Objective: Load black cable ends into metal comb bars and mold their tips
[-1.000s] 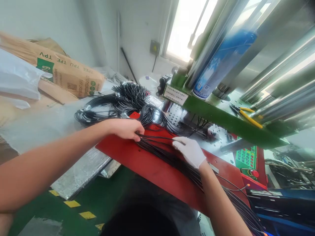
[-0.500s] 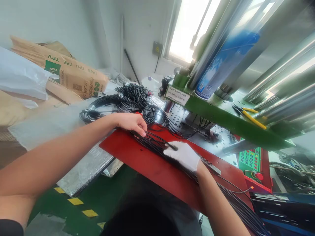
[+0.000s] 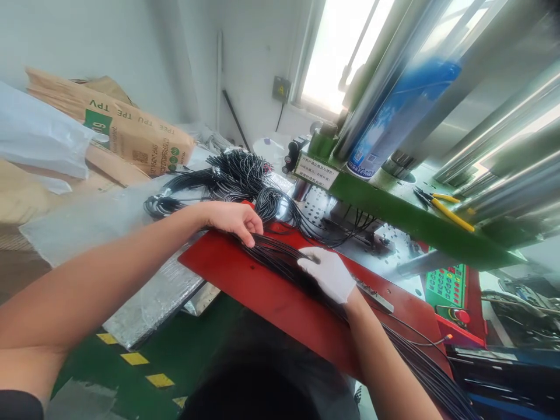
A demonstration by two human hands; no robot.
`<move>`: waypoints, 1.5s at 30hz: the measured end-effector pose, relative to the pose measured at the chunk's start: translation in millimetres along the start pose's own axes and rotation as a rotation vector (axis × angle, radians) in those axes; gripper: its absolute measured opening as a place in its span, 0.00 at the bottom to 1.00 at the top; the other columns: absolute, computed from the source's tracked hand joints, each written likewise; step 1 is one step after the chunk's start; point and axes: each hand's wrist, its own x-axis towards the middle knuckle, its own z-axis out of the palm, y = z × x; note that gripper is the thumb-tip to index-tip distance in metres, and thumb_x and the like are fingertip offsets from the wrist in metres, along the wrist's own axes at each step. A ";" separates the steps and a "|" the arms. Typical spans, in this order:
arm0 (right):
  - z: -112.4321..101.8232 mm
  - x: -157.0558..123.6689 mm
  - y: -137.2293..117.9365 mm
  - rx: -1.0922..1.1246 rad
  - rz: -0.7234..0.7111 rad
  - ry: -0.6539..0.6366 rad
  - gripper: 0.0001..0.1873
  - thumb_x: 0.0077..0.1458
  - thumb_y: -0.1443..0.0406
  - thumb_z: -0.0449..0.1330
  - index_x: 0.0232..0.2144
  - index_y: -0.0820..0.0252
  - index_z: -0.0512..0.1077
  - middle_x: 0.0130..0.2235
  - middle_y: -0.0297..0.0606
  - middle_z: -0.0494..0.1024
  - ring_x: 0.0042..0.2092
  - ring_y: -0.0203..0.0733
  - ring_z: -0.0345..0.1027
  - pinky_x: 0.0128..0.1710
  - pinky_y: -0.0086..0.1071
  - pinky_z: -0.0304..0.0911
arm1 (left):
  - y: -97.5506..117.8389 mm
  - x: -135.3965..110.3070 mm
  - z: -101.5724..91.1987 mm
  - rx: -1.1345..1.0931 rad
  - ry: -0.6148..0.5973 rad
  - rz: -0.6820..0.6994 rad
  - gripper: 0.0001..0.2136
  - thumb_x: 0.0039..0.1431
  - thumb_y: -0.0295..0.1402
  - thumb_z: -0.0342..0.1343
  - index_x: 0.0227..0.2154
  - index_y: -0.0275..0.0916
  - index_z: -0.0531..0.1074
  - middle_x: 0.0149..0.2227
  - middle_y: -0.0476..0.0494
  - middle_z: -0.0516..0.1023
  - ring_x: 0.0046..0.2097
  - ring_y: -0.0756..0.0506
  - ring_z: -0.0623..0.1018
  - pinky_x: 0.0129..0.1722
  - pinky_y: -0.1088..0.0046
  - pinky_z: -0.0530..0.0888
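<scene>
A long bundle of black cables (image 3: 280, 261) runs across the red table (image 3: 231, 271) and off its right end. My bare left hand (image 3: 238, 221) is closed on the cables near the table's left end, thumb and fingers pinched around them. Farther right, my right hand (image 3: 328, 273), in a white glove, is curled over the same bundle, thumb and fingers around some of the strands. Between the hands the cables lie side by side and bow up slightly. Behind my left hand, more coiled black cables (image 3: 236, 175) are heaped.
At right stands a green press (image 3: 394, 207) with metal columns, a blue spray can (image 3: 394, 122) and yellow-handled cutters (image 3: 450, 211) on its plate. A control panel (image 3: 446, 286) with a red button is beyond the table. Brown paper sacks (image 3: 144, 137) lie at left.
My right hand has shifted slightly right and up along the cables. The strands between my hands have spread out flatter. My left hand stays nearly in place.
</scene>
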 end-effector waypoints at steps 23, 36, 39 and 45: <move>-172.2 -152.2 19.6 -0.286 0.291 0.340 0.21 0.49 0.52 0.63 0.45 0.52 0.76 0.39 0.36 0.80 0.35 0.46 0.75 0.36 0.37 0.70 | 34.1 54.8 76.0 0.632 0.185 0.001 0.20 0.59 0.50 0.46 0.29 0.41 0.76 0.27 0.42 0.79 0.29 0.41 0.76 0.29 0.71 0.66; -195.1 -204.1 68.8 -0.292 0.313 0.620 0.28 0.58 0.45 0.49 0.33 0.57 0.80 0.28 0.34 0.78 0.27 0.38 0.70 0.30 0.30 0.62 | 172.4 128.0 178.5 0.099 -0.284 0.281 0.14 0.56 0.48 0.55 0.38 0.44 0.74 0.41 0.47 0.78 0.44 0.42 0.75 0.44 0.71 0.69; -174.9 -198.8 66.7 -0.546 0.301 0.682 0.23 0.59 0.49 0.51 0.30 0.55 0.80 0.25 0.33 0.77 0.28 0.39 0.69 0.31 0.30 0.58 | 182.6 107.5 203.8 0.000 -0.638 -0.055 0.20 0.54 0.55 0.51 0.35 0.43 0.73 0.20 0.50 0.70 0.21 0.48 0.69 0.21 0.73 0.64; -108.9 -158.6 42.4 -0.699 0.044 0.126 0.19 0.60 0.52 0.51 0.30 0.50 0.79 0.24 0.33 0.78 0.24 0.41 0.69 0.26 0.30 0.56 | 145.6 107.5 268.5 -0.624 -0.416 -0.206 0.22 0.44 0.57 0.58 0.31 0.43 0.66 0.17 0.57 0.57 0.15 0.54 0.55 0.16 0.75 0.54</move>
